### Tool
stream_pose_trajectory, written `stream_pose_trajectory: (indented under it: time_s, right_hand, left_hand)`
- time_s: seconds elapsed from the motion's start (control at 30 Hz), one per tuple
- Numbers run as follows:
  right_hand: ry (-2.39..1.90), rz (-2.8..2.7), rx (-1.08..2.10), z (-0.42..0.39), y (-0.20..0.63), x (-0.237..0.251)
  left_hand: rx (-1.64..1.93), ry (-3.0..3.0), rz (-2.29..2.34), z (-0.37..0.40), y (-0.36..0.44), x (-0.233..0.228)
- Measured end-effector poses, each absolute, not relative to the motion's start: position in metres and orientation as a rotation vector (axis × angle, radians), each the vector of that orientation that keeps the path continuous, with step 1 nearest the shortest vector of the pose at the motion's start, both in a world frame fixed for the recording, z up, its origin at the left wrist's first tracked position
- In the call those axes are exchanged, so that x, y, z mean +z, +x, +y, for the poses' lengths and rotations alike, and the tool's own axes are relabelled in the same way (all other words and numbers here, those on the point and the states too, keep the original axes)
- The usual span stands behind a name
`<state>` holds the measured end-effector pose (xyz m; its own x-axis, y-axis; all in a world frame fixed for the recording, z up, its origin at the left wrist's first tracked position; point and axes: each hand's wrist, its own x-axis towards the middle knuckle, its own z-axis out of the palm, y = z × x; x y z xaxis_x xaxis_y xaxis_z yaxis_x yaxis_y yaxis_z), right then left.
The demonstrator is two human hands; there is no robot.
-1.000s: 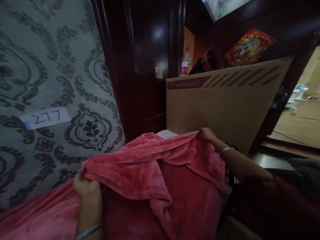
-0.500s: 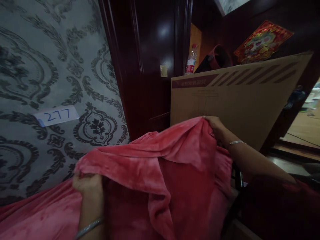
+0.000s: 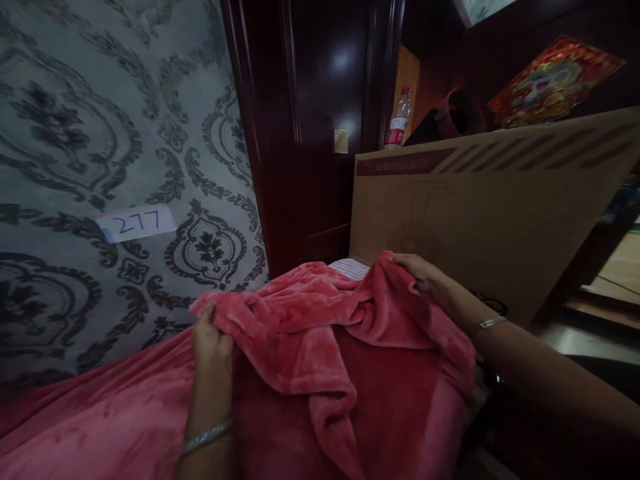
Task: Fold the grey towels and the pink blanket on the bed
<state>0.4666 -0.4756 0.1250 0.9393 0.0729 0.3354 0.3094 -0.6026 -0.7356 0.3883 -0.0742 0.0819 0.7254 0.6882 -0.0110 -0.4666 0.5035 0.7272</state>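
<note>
A plush pinkish-red blanket (image 3: 295, 353) spreads across the lower part of the view, its far edge bunched into folds. My left hand (image 3: 213, 337) is closed round that edge on the left, near the patterned wall. On the right, my right hand (image 3: 417, 270) pinches another part of the edge, in front of the cardboard box. Between the two hands the fabric sags in loose creases. Just beyond the blanket, a small patch of striped white cloth (image 3: 350, 268) shows.
A large cardboard box (image 3: 480, 207) stands at the right, with a red-capped bottle (image 3: 399, 120) and a red decoration (image 3: 555, 83) behind it. Dark wooden panelling (image 3: 320, 80) rises ahead. The patterned wall (image 3: 90, 147) on the left carries a paper label (image 3: 137, 223) marked 277.
My right hand has come down and my left hand has risen slightly, with the blanket edge in both. The striped cloth now shows. The view has shifted a little left.
</note>
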Motion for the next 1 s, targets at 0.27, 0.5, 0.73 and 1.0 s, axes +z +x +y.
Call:
stream_pose_trajectory:
  time_s: [0.27,0.5,0.73,1.0]
  right_hand:
    - [-1.445,-0.546,0.291,-0.376,0.387,0.106]
    - [-1.359,-0.432,0.083,-0.393,0.401,0.098]
    - [-1.64,-0.616,-0.191,-0.402,0.398,0.096]
    - [-1.95,-0.782,-0.58,-0.398,0.376,0.086]
  left_hand:
    - [0.662,1.743,-0.108,-0.226,0.351,0.096]
    - [0.719,1.792,-0.292,-0.258,0.351,0.068]
    - [0.763,1.875,-0.304,-0.265,0.357,0.054]
    - [0.519,1.665,-0.219,-0.267,0.355,0.055]
